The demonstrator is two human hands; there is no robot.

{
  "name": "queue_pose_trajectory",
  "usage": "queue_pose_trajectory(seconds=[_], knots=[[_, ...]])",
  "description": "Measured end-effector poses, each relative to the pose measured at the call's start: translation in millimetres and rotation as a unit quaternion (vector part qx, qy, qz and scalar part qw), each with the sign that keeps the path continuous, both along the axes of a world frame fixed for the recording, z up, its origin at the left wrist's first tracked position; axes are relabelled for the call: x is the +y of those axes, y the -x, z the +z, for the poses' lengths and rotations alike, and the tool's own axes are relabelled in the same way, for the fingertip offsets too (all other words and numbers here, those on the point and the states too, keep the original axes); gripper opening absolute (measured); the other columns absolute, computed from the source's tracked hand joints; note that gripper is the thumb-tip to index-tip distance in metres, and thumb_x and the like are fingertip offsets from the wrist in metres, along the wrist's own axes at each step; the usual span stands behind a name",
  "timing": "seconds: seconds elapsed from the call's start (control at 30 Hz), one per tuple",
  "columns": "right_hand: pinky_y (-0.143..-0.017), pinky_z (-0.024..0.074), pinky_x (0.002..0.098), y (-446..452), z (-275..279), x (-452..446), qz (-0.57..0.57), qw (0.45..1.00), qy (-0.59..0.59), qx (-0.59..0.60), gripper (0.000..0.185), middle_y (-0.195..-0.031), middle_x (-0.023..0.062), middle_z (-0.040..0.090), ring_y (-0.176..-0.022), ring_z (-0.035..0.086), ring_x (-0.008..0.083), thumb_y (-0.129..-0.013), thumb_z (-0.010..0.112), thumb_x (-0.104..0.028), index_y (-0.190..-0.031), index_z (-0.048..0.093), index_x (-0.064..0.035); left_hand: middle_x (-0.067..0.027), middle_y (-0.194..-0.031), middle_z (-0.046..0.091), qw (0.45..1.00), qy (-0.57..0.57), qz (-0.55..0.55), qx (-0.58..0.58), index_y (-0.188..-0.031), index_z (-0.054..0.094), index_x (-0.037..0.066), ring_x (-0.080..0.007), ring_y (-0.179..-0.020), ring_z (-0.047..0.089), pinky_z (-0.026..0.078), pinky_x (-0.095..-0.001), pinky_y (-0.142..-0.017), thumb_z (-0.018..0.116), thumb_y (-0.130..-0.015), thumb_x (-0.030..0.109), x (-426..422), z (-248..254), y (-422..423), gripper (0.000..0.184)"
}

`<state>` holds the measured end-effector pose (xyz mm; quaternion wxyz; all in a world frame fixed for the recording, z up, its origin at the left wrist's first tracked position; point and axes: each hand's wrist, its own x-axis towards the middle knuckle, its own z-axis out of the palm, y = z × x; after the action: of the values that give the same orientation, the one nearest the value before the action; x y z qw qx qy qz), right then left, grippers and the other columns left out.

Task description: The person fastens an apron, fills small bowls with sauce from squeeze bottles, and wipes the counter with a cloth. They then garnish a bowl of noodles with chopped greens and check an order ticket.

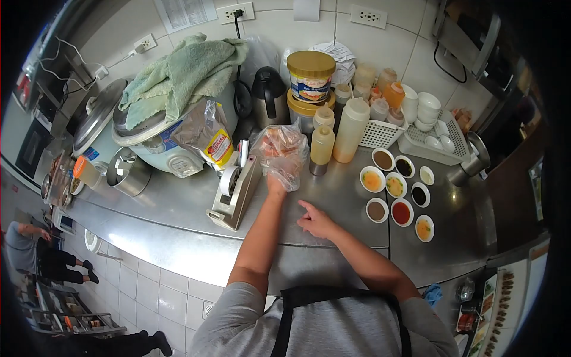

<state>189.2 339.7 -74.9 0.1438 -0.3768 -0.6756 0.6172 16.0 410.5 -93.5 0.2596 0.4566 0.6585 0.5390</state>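
My left hand (282, 172) reaches into the mouth of a clear plastic bag (284, 143) with orange-brown food inside; the plastic blurs its fingers, so their grip is hidden. Just right of it, my right hand (314, 220) is over the steel counter (339, 205), index finger stretched out, with nothing in it. Behind the hands stand a yellow squeeze bottle (322, 146) and a taller pale bottle (351, 131). A tape dispenser (235, 193) is left of my left forearm. Several small white bowls of sauce (402, 212) sit to the right.
Two large lidded cookers (160, 140), one under a green towel (184, 77), and a metal pot (128, 172) stand left. Baskets (434, 143) of bottles and bowls are at the back right. One person (44, 253) stands far left; another's dark-clothed legs show at lower left.
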Motion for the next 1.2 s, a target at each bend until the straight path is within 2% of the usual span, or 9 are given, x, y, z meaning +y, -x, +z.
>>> queue_pose_trajectory(seconds=[0.13, 0.27, 0.4, 0.5, 0.6, 0.73, 0.83, 1.03, 1.2], knots=[[-0.052, 0.0421, 0.0254, -3.5, -5.3, -0.3, -0.013, 0.999, -0.003, 0.038, 0.054, -0.074, 0.0048, 0.054, -0.058, 0.05, 0.0105, -0.075, 0.054, -0.013, -0.124, 0.032, -0.0019, -0.0118, -0.087, 0.06, 0.956, 0.001, -0.038, 0.292, -0.09, 0.058, 0.003, -0.0239, -0.081, 0.056, 0.044, -0.0325, -0.068, 0.054, -0.075, 0.023, 5.0, 14.3, 1.4, 0.025], [-0.06, 0.0431, 0.0234, -3.7, 8.1, 2.7, 0.007, 0.999, 0.036, 0.0, 0.046, -0.083, 0.0064, 0.053, -0.065, 0.052, 0.0111, -0.078, 0.053, -0.013, -0.12, 0.038, -0.0008, -0.0084, -0.086, 0.058, 0.998, -0.025, -0.041, -0.049, -0.094, 0.056, 0.003, -0.0209, -0.077, 0.056, 0.045, -0.0312, -0.065, 0.052, -0.078, 0.022, -8.7, 34.1, -5.0, 0.025], [-0.056, 0.042, 0.0223, 6.3, 43.0, 14.9, 0.05, 0.998, -0.029, 0.005, 0.033, -0.08, 0.0027, 0.054, -0.063, 0.05, 0.0085, -0.078, 0.052, -0.013, -0.109, 0.049, -0.0025, -0.0049, -0.084, 0.057, 0.92, -0.048, -0.033, -0.388, -0.098, 0.053, 0.004, -0.0179, -0.074, 0.055, 0.045, -0.0299, -0.063, 0.05, -0.081, 0.02, -20.0, 43.7, -6.9, 0.024], [-0.054, 0.0408, 0.0211, 22.2, 60.3, 42.2, 0.016, 0.993, -0.113, 0.045, 0.023, -0.074, 0.0004, 0.055, -0.06, 0.047, 0.0065, -0.079, 0.052, -0.014, -0.1, 0.054, -0.0045, -0.0044, -0.084, 0.056, 0.987, -0.016, -0.005, -0.162, -0.098, 0.053, 0.004, -0.0175, -0.072, 0.055, 0.045, -0.029, -0.059, 0.049, -0.081, 0.016, -16.0, 27.2, 0.9, 0.021], [-0.054, 0.0405, 0.0206, 34.4, 100.1, 60.2, -0.018, 0.99, -0.143, 0.008, 0.022, -0.073, 0.0002, 0.055, -0.059, 0.048, 0.0065, -0.079, 0.052, -0.015, -0.098, 0.054, -0.004, -0.0063, -0.077, 0.058, 0.935, -0.062, 0.002, -0.35, -0.09, 0.057, 0.001, -0.016, -0.067, 0.055, 0.044, -0.0265, -0.059, 0.052, -0.077, 0.012, -15.1, 20.8, 7.9, 0.017], [-0.054, 0.0407, 0.0209, 37.8, 111.1, 66.1, 0.056, 0.992, -0.094, -0.056, 0.024, -0.074, 0.0003, 0.055, -0.059, 0.048, 0.0074, -0.078, 0.052, -0.016, -0.099, 0.054, -0.0044, -0.0063, -0.086, 0.057, 0.926, -0.012, 0.012, -0.378, -0.1, 0.053, 0.003, -0.0169, -0.077, 0.055, 0.045, -0.0289, -0.06, 0.051, -0.079, 0.012, -19.6, 5.7, 18.9, 0.023], [-0.054, 0.0412, 0.0218, 37.5, 104.9, 37.5, 0.268, 0.957, -0.04, -0.107, 0.027, -0.076, 0.0012, 0.055, -0.06, 0.05, 0.0083, -0.078, 0.051, -0.016, -0.103, 0.053, -0.0057, -0.0078, -0.091, 0.056, 0.916, -0.03, -0.032, -0.4, -0.103, 0.052, 0.002, -0.0181, -0.081, 0.055, 0.045, -0.0294, -0.064, 0.05, -0.08, 0.012, -23.2, -9.4, 25.1, 0.025], [-0.054, 0.0421, 0.0228, 48.8, 87.5, 24.1, 0.292, 0.948, -0.047, -0.117, 0.05, -0.082, 0.0058, 0.056, -0.059, 0.052, 0.0104, -0.077, 0.047, -0.013, -0.125, 0.035, -0.0096, -0.0085, -0.092, 0.055, 0.864, -0.078, -0.086, -0.49, -0.102, 0.048, 0.0, -0.0188, -0.081, 0.056, 0.046, -0.0297, -0.07, 0.046, -0.08, 0.009, -53.7, 14.6, 27.1, 0.024], [-0.051, 0.0435, 0.024, 36.5, 84.4, 23.5, 0.162, 0.985, -0.009, -0.064, 0.078, -0.081, 0.0099, 0.056, -0.054, 0.052, 0.0126, -0.076, 0.046, -0.008, -0.133, -0.006, -0.0134, -0.0121, -0.098, 0.051, 0.839, -0.07, -0.091, -0.532, -0.094, 0.041, 0.004, -0.0242, -0.094, 0.052, 0.047, -0.0387, -0.077, 0.038, -0.077, 0.005, -78.1, 38.5, 25.5, 0.017]])
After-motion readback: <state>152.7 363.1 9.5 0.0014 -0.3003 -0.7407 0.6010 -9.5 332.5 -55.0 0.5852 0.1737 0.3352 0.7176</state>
